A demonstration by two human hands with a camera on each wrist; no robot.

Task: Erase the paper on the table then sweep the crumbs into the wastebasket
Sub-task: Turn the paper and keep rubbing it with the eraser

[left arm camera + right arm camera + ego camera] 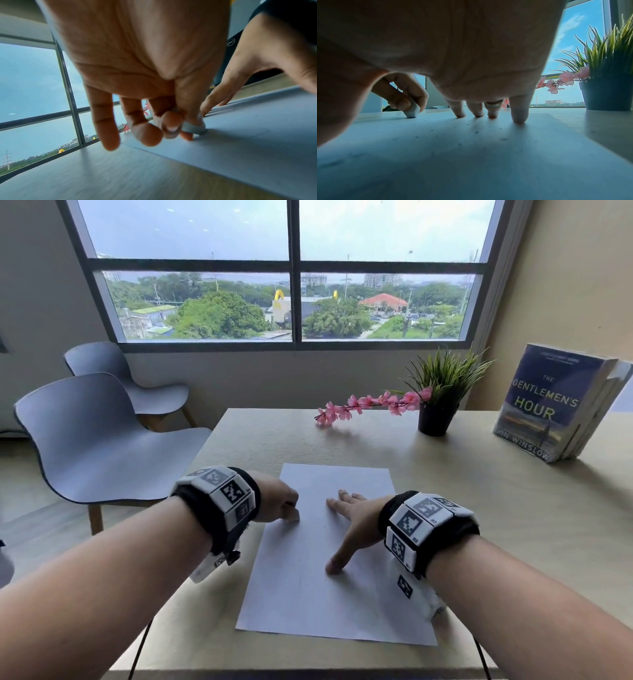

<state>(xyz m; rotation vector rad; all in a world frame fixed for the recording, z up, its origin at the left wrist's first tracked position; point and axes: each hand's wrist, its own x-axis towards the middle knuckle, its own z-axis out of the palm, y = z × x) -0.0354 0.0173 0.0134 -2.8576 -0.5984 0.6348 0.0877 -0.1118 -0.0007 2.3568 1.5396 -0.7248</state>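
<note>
A white sheet of paper [329, 570] lies on the wooden table [496, 508] in front of me. My left hand [279, 501] pinches a small pale eraser [294, 515] and presses its end onto the paper's left edge; the left wrist view shows the eraser [193, 128] between thumb and fingertips, and the right wrist view shows the eraser [411, 111] touching the sheet. My right hand [352, 518] lies flat on the paper with fingers spread, fingertips [519, 116] pressing it down. Small dark crumbs [476, 132] dot the sheet. No wastebasket is in view.
A potted green plant [436, 402] with a pink flower sprig [366, 404] stands at the table's far side. A book [555, 405] leans upright at the far right. Two grey chairs [102, 440] stand left of the table, under the window.
</note>
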